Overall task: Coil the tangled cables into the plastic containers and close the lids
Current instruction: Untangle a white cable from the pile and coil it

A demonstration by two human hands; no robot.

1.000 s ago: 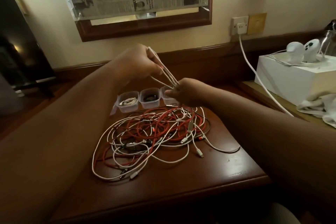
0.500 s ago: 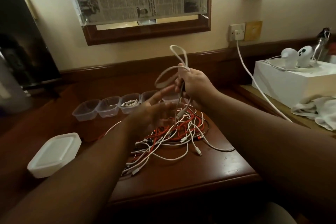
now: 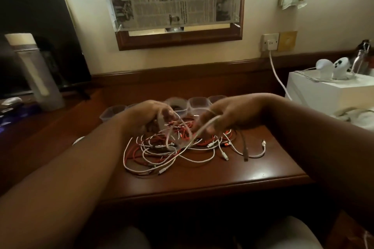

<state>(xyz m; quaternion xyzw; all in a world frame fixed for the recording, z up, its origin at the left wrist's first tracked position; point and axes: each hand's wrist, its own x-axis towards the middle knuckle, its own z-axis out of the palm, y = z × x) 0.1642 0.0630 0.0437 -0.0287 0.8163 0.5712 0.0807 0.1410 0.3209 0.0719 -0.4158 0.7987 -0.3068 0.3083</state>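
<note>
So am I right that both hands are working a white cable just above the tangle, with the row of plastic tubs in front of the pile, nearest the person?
Not quite. In the head view the plastic tubs sit behind the tangle, on the wall side. The rest stands: the left hand and right hand hold a white cable above it.

Both hands [image 3: 145, 116] have dropped the white cable [image 3: 182, 127] onto the pile [image 3: 174, 147].

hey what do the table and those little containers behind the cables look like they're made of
Table: looks like dark reddish wood with a glossy varnish; light glints off its top and rounded front edge.
Containers: likely thin clear plastic; the wood shows through their walls, which look slightly frosted. The hands hide part of the row.
</note>
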